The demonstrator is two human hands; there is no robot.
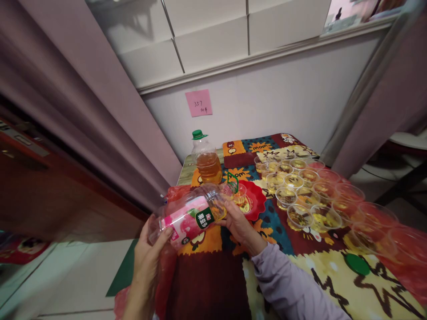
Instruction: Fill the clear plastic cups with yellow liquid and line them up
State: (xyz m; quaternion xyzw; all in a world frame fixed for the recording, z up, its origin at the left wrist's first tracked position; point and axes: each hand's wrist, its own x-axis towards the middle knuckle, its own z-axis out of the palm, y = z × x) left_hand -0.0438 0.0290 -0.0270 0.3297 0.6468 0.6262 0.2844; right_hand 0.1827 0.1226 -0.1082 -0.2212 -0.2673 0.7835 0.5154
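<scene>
My left hand [148,258] grips the base of a clear plastic bottle [190,215] with a pink label, tipped almost level with its mouth to the right. A little amber liquid lies in it. The mouth sits over a small clear cup [240,194] on a red plate [255,200]. My right hand [236,222] is closed around the neck end of the bottle, just beside the cup. A second bottle [207,160] with a green cap and amber liquid stands upright behind.
Several clear cups [300,195] holding amber liquid stand in rows on the patterned tablecloth [320,262]. A loose green cap [356,264] lies near the right front. A pink note [199,102] sticks to the wall. A curtain [100,111] hangs at left.
</scene>
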